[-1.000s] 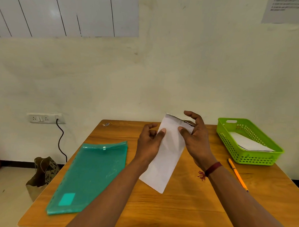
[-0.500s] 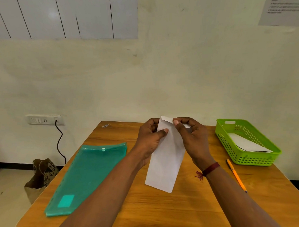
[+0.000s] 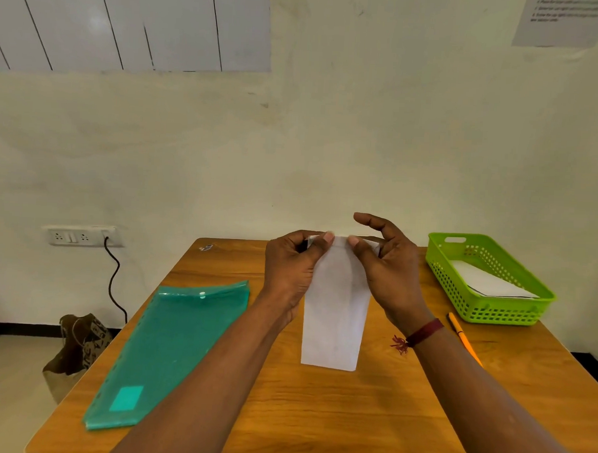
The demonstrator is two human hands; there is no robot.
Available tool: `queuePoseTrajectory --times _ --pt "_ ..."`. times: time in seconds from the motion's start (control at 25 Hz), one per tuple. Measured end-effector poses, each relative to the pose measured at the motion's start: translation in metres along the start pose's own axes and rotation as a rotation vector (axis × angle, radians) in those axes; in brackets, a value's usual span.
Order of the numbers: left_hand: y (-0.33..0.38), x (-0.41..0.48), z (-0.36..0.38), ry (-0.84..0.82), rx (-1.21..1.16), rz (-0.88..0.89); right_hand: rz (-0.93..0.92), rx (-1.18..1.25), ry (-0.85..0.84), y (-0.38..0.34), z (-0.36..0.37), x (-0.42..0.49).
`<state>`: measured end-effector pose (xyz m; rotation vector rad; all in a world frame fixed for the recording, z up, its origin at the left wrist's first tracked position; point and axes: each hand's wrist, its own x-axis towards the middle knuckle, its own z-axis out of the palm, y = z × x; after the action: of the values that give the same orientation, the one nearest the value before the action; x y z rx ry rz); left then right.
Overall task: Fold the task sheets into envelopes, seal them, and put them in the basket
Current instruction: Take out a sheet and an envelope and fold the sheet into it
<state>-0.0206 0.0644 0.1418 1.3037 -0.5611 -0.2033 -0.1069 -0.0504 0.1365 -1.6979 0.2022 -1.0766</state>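
The white envelope point(image 3: 336, 317) sits mid-frame, held up off the bench point(image 3: 316, 415) by its top edge, long body hanging toward the camera. Left hand point(image 3: 290, 267) is curled closed, thumb pinching the top left corner. Right hand point(image 3: 385, 267) pinches the top right with thumb and a lower finger, index lifted clear. Looks to me like they're pressing the flap down to seal it, both thumbs meeting on the fold. Green basket point(image 3: 513, 311) at right already has white paper in it. Orange pencil point(image 3: 464, 339) lies just below the basket, teal folder point(image 3: 169, 350) lower left. Plain cream wall behind, socket strip point(image 3: 81, 236) left.
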Motion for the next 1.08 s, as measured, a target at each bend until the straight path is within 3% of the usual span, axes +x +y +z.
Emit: queuePoseTrajectory --times 0.4,0.64,0.8,1.08 --pt "-0.008 -0.003 -0.007 -0.043 -0.042 -0.061 0.056 0.117 -0.037 0.006 -0.005 -0.009" --pt "-0.003 -0.005 -0.009 -0.038 -0.211 -0.119 0.119 0.158 -0.113 0.01 -0.01 -0.023" --pt "0.0 -0.005 -0.01 -0.03 -0.303 -0.15 0.183 -0.008 -0.173 0.023 -0.018 -0.035" --pt "-0.004 0.003 -0.019 -0.045 -0.532 -0.179 0.295 -0.067 -0.274 0.045 -0.033 -0.049"
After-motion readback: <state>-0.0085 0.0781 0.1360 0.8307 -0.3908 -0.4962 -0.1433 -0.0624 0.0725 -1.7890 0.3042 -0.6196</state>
